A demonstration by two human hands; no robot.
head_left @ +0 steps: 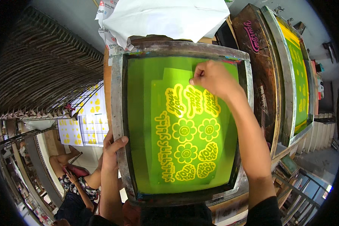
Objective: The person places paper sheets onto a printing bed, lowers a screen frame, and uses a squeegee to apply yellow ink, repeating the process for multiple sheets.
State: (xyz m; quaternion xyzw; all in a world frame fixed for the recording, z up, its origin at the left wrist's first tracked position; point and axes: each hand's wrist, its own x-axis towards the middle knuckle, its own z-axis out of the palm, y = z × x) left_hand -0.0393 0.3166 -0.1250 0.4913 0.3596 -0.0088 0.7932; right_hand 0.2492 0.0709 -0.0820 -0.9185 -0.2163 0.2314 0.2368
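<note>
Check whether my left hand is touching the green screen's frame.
Touching: in the head view, the left hand grips the frame at its left side, thumb over the edge.

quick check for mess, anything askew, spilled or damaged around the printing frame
The white sheet looks most untidy: it lies rumpled at the screen-printing frame's far edge, its lower border uneven. Coloured smears also mark the far right corner.
</note>
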